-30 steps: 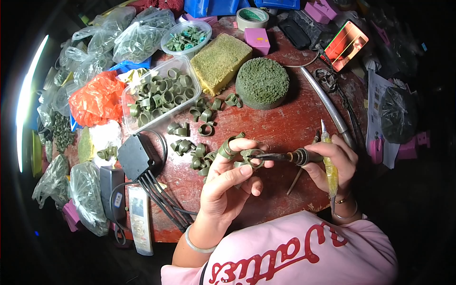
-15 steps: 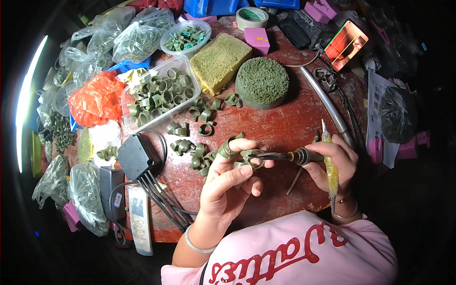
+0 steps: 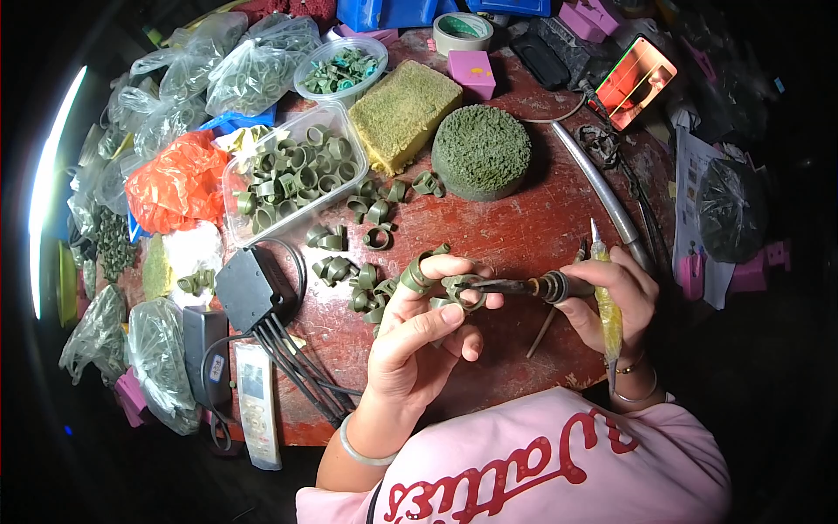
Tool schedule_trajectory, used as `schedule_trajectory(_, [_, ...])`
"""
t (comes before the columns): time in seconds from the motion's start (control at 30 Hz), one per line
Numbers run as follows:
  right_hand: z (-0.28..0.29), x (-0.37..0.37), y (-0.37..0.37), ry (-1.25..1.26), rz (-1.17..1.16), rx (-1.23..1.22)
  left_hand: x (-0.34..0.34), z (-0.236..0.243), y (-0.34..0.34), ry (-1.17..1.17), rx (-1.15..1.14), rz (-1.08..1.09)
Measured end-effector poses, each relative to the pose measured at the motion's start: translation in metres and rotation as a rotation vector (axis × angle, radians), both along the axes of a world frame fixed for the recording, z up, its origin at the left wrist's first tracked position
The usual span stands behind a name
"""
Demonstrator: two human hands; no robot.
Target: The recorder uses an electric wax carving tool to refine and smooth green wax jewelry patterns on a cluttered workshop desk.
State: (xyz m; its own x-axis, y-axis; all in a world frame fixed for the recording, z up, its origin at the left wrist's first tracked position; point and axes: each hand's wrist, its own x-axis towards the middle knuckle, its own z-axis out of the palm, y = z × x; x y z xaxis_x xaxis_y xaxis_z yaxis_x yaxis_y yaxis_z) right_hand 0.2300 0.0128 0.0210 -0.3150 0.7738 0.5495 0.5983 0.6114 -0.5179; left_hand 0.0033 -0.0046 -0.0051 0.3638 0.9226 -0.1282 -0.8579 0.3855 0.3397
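Observation:
My left hand [image 3: 410, 325] is raised over the front of the table, its thumb and fingers pinching a green wax ring [image 3: 479, 302]. A second, darker green ring [image 3: 416, 277] sits around my left index finger. In my right hand [image 3: 635, 304] is a soldering-iron-like pen [image 3: 556, 287] with a dark slim tip, which points left and meets the held ring. A thin pointed tool with a yellow-wrapped handle [image 3: 608, 307] is also tucked among my right fingers, standing nearly upright. Several loose green rings [image 3: 367, 293] lie just beyond my left hand.
A clear plastic box [image 3: 356, 179] full of rings stands back left. Behind are a round green block [image 3: 480, 155], a yellow-green sponge block [image 3: 403, 113] and a tub of scraps [image 3: 342, 74]. A black box with cables [image 3: 255, 284] sits left; a silver tube [image 3: 598, 183] lies right.

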Motion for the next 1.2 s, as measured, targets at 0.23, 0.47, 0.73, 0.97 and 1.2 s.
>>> schedule_trajectory(0.23, [-0.0006, -0.0003, 0.0010, -0.017, 0.010, 0.011, 0.0005, 0.0000, 0.0002, 0.000, -0.001, 0.006])
schedule_trajectory(0.47, [-0.0001, 0.0007, 0.0010, 0.020, 0.001, 0.012, 0.0029, 0.0077, -0.0002, 0.114, -0.076, 0.018])
schedule_trajectory(0.73, [-0.0017, 0.0020, 0.0028, 0.084, -0.038, 0.028, 0.0003, -0.0016, -0.0006, 0.022, 0.017, 0.005])
schedule_trajectory(0.97, [-0.0026, 0.0035, 0.0036, 0.111, -0.066, 0.006, 0.0015, 0.0000, -0.0011, 0.068, 0.005, 0.022])
schedule_trajectory(1.2, [-0.0027, 0.0030, 0.0040, 0.097, -0.067, 0.010, 0.0028, 0.0019, -0.0003, 0.117, 0.027, 0.045])
